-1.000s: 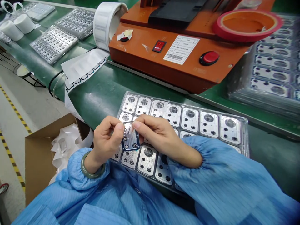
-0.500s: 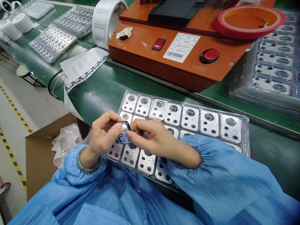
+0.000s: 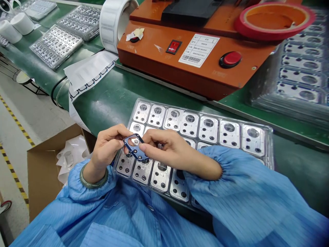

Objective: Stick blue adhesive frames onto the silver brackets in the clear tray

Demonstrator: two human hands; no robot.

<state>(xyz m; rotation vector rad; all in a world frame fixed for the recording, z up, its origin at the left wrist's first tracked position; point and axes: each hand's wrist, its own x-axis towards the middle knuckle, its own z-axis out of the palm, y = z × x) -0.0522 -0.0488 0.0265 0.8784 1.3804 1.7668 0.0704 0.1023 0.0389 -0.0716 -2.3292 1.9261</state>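
Between my two hands is a small blue-edged plate (image 3: 137, 153) with a large opening and several small holes, tilted above the tray. My left hand (image 3: 109, 147) pinches its left corner between thumb and fingers. My right hand (image 3: 167, 147) grips its right edge, thumb on the near face. Beneath lies a clear plastic tray (image 3: 269, 145) whose pockets hold rows of silvery metal plates (image 3: 208, 128), each with one large round hole and smaller ones. My right forearm and hands hide part of the tray's middle rows.
An orange machine (image 3: 164, 68) with red switches stands behind the tray, a red tape roll (image 3: 241, 25) on top. A white label roll (image 3: 106, 27) is beside it. Stacked trays (image 3: 285, 99) sit right; a cardboard box (image 3: 43, 178) with crumpled backing is at lower left.
The blue-edged plate has turned so more of its outline and opening shows. My left thumb has slid back from its face to its left corner, the hand shifting slightly left.
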